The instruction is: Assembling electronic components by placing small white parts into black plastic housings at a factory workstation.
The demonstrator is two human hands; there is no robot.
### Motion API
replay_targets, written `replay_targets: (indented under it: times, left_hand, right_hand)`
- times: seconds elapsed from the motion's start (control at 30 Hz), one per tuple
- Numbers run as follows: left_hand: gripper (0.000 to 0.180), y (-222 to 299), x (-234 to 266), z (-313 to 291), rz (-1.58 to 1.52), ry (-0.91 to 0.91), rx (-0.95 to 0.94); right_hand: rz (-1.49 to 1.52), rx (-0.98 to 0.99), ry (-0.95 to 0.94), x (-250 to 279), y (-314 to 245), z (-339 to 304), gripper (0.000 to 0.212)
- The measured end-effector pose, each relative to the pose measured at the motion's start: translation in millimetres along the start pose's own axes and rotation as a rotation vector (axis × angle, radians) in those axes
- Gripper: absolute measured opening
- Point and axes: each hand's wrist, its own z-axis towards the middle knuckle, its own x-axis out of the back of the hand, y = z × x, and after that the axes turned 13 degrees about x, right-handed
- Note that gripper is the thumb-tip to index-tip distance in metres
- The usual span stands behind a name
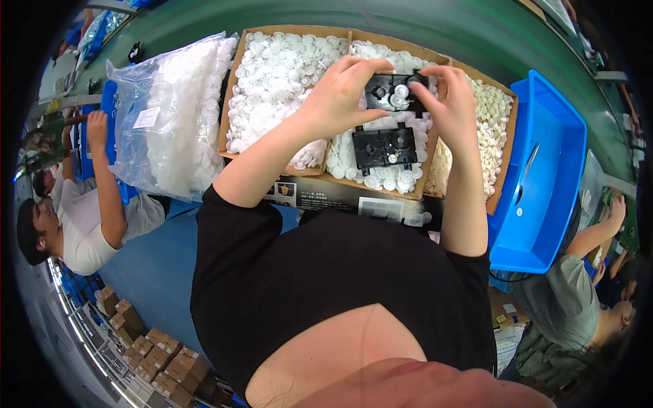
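Above the middle of a cardboard box, a black plastic housing (379, 86) carries white gears (399, 94). My left hand (345, 96) grips it at the left side, index finger along its far edge and thumb near the close edge. My right hand (450, 107) is closed at its right side, with the thumb over the face beside the gears and the index finger at the far corner. Just nearer to me, a second black housing (385, 147) with a small white part lies on loose white gears (403, 179).
The cardboard box's left section (282, 68) holds white gears, its right section (491, 109) cream ones. Left stands a clear bag (170, 115) of white parts; right, a blue bin (554, 156). Co-workers sit on the left (88, 231) and right (564, 292). Cartons (163, 360) are stacked behind.
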Motion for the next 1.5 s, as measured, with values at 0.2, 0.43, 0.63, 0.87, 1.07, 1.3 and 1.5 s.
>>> replay_targets:
  times: [0.2, 0.43, 0.63, 0.87, 1.07, 1.3, 1.5]
  left_hand:
    - [0.063, -6.4, 24.0, 93.3, 0.061, 0.127, 0.095]
    - [0.076, -85.3, 9.9, 189.7, 0.146, -0.058, 0.633]
    - [0.032, -178.0, 50.3, 210.1, 0.648, 0.125, 0.829]
    - [0.027, -285.7, 102.9, 172.1, 0.849, 0.303, 0.720]
    - [0.029, -169.3, 97.8, 152.1, 0.452, 0.293, 0.558]
    - [0.024, -12.4, 57.2, 55.0, 0.165, 0.113, -0.302]
    - [0.026, -14.0, 16.3, -7.4, 0.274, 0.003, -0.346]
  right_hand:
    - [0.095, -0.029, 0.279, 27.0, -1.3, -8.9, 0.025]
    - [0.057, -0.073, 0.314, 41.6, 14.6, -23.9, 0.021]
    - [-0.139, -0.167, 0.237, 52.8, 37.2, -43.9, 0.016]
    - [-0.308, -0.123, 0.054, 35.9, 50.2, -44.1, 0.015]
    - [-0.418, -0.021, 0.000, 25.2, 55.4, -40.9, 0.015]
    - [-0.626, -0.028, -0.065, 23.9, 58.6, -44.2, 0.012]
    - [-0.572, -0.063, -0.074, 26.5, 57.4, -41.9, 0.013]
